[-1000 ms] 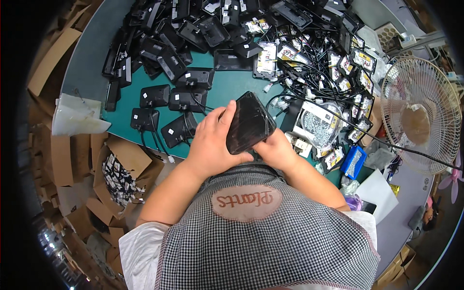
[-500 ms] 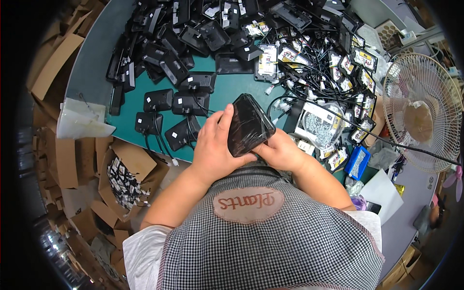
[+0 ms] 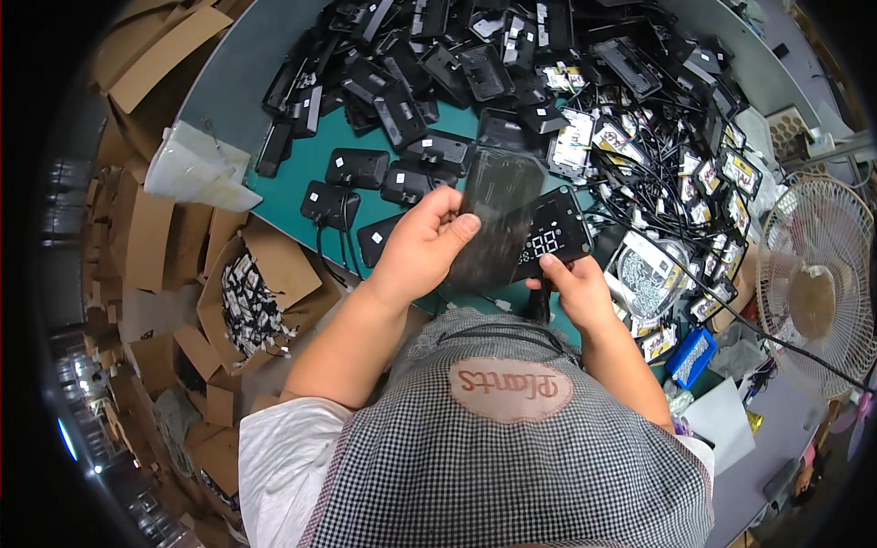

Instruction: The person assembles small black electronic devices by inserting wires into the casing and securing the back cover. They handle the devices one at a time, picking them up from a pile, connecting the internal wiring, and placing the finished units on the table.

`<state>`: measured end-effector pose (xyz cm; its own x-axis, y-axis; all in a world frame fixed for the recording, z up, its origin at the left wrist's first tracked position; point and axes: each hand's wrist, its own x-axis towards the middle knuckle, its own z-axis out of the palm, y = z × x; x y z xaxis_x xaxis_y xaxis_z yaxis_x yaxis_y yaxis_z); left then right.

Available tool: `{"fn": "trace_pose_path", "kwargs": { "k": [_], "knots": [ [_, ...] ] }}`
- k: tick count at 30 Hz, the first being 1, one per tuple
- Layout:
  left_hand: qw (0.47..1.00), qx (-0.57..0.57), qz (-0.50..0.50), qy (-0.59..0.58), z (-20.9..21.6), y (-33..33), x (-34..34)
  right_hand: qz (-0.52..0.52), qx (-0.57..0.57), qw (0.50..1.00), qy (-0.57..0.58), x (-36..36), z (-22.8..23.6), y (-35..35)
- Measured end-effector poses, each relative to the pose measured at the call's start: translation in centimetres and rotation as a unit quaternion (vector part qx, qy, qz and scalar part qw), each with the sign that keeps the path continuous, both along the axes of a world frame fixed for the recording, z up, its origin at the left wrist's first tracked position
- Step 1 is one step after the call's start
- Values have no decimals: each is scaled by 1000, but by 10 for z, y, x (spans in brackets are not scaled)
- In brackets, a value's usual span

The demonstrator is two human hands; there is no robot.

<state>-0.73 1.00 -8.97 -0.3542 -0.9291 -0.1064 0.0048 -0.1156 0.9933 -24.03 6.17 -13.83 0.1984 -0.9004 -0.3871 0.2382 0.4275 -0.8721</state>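
My left hand point(image 3: 422, 245) pinches the lower left edge of a dark, see-through plastic panel point(image 3: 501, 196), blurred at its lower end. Partly behind that panel is a black display module point(image 3: 565, 222) with white digit segments, and my right hand point(image 3: 579, 285) grips its lower edge with the thumb on its face. A black cable seems to hang below the module. Left of my hands, on the green mat point(image 3: 301, 196), lie several black plastic housings point(image 3: 358, 168), some with cables trailing from them.
A large heap of black housings point(image 3: 484, 71) fills the far side. To the right are tangled cables and labelled modules point(image 3: 742, 172), a tub of screws point(image 3: 653, 274), a blue tray point(image 3: 692, 356) and a wire-caged fan point(image 3: 813, 283). Cardboard boxes point(image 3: 279, 274) stand at the left.
Both hands were together on one glossy black unit; now the dark panel is in the left hand and the display module in the right. The whole view has shifted, with the bench appearing further right.
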Motion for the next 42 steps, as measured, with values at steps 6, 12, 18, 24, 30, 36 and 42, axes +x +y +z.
{"fn": "trace_pose_path", "kwargs": {
  "k": [6,12,18,24,30,36,42],
  "knots": [
    [989,105,-56,87,-1,3,3,53,-50,996,-43,5,15,-1],
    [896,-266,-85,-346,-8,24,-18,91,-94,991,-27,5,6,3],
    [878,-306,-36,-366,-7,32,-20,71,-197,972,109,10,4,8],
    [882,-317,-41,-346,-6,32,-26,93,-238,953,161,15,14,11],
    [913,-275,-44,-298,-6,34,-31,152,-261,937,177,8,23,7],
    [912,-250,-58,-320,-4,36,-32,182,-259,939,133,-1,20,4],
    [919,-238,-61,-308,-12,38,-36,167,-208,962,64,-3,21,9]
  ]
}}
